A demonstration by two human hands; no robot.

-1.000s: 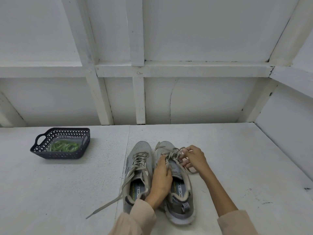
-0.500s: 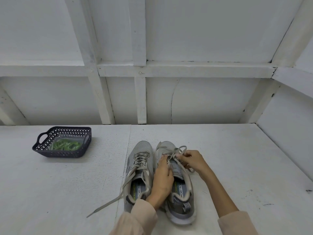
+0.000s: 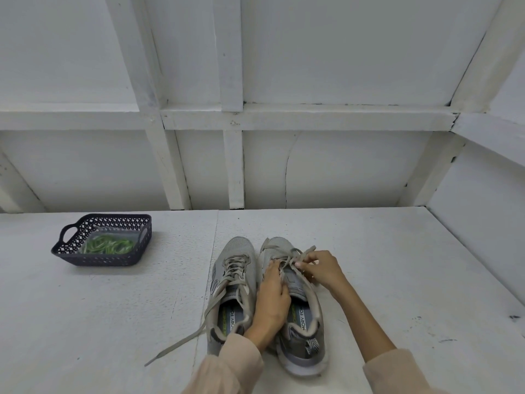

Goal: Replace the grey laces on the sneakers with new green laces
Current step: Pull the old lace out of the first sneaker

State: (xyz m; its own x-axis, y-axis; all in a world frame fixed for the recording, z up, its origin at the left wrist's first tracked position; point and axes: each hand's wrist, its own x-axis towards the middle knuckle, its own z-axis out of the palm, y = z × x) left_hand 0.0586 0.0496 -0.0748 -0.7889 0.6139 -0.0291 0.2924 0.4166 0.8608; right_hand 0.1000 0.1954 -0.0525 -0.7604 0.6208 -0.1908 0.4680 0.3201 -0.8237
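Two grey sneakers stand side by side on the white tabletop [image 3: 397, 280]. The left sneaker [image 3: 237, 251] is laced, and its loose lace end [image 3: 181, 342] trails toward the person. The left hand [image 3: 271, 300] has its grip curled on the right sneaker [image 3: 305, 331]. The right hand [image 3: 322, 270] has its grip pinching the grey lace [image 3: 284, 253], which stands up in loose loops. The green laces [image 3: 109, 244] lie in a dark basket [image 3: 105, 260], well apart to the left.

A: What stands well to the left of the left hand [image 3: 271, 302]?
B: A dark perforated basket [image 3: 99, 259] with loop handles, upright on the white bench [image 3: 113, 322].
A: And beyond it?
B: A white panelled wall [image 3: 341, 172] crossed by beams [image 3: 233, 169]; dark scuffs [image 3: 514, 317] mark the bench right of the right hand [image 3: 322, 270].
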